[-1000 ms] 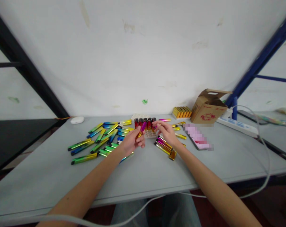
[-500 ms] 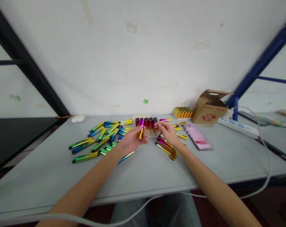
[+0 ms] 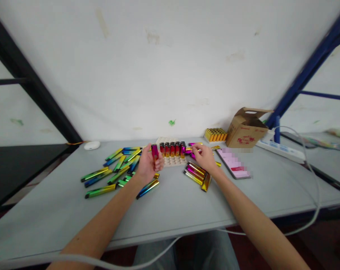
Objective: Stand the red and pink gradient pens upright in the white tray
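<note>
My left hand (image 3: 146, 167) is closed round a magenta-and-gold lighter (image 3: 154, 152), held upright just left of a pale tray (image 3: 174, 161). A row of red lighters (image 3: 172, 148) stands in the tray's far side. My right hand (image 3: 205, 157) hovers to the right of the tray, fingers pinched near a magenta lighter (image 3: 194, 144); what they grip is too small to make out. A small stack of pink-gold lighters (image 3: 196, 173) lies just below my right hand. Several green-blue lighters (image 3: 113, 168) are scattered to the left of my left hand.
A phone (image 3: 234, 165) lies right of my right hand. Behind it stand an open cardboard box (image 3: 246, 129) and a block of yellow lighters (image 3: 215, 134). A power strip (image 3: 282, 149) and grey cable run at the right. A white case (image 3: 91, 145) sits far left.
My left hand has shifted left and turned its lighter from tilted to upright. My right hand has moved slightly right, away from the tray.
</note>
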A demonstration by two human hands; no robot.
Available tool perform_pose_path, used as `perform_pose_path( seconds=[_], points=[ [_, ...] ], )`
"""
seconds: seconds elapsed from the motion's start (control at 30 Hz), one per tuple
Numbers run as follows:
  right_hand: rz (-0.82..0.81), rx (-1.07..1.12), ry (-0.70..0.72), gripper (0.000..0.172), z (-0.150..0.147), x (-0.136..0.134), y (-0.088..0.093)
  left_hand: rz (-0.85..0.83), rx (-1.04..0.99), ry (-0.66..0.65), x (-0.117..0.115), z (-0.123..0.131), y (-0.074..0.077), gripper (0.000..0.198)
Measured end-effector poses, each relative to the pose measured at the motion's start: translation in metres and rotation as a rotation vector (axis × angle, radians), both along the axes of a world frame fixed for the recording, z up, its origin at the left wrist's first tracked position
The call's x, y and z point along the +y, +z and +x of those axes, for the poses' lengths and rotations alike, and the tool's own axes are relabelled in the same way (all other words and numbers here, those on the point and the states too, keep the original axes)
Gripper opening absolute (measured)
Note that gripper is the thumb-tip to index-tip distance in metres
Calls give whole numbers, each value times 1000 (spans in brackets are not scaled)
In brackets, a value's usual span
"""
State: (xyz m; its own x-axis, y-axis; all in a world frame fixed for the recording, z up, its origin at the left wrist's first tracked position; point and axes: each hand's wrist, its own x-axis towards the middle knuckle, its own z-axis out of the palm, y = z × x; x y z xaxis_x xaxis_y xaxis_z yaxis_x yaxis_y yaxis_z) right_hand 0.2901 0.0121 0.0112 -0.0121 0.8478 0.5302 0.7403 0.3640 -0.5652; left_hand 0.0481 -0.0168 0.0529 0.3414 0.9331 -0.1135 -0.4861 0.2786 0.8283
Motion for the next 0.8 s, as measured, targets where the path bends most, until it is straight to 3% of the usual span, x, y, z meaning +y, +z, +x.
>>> perform_pose_path(
  seconds=[0.37, 0.67, 0.8],
  points=[
    [-104, -269, 153, 23, -7, 4, -11, -74, 111, -65, 1, 7, -10, 53],
    [-112, -304, 171, 23, -6, 5, -11, -54, 172, 57, 0, 11, -4, 50],
    [-109, -296, 176, 22, -6, 5, -11, -33, 168, 26, 0, 10, -7, 51]
  ],
)
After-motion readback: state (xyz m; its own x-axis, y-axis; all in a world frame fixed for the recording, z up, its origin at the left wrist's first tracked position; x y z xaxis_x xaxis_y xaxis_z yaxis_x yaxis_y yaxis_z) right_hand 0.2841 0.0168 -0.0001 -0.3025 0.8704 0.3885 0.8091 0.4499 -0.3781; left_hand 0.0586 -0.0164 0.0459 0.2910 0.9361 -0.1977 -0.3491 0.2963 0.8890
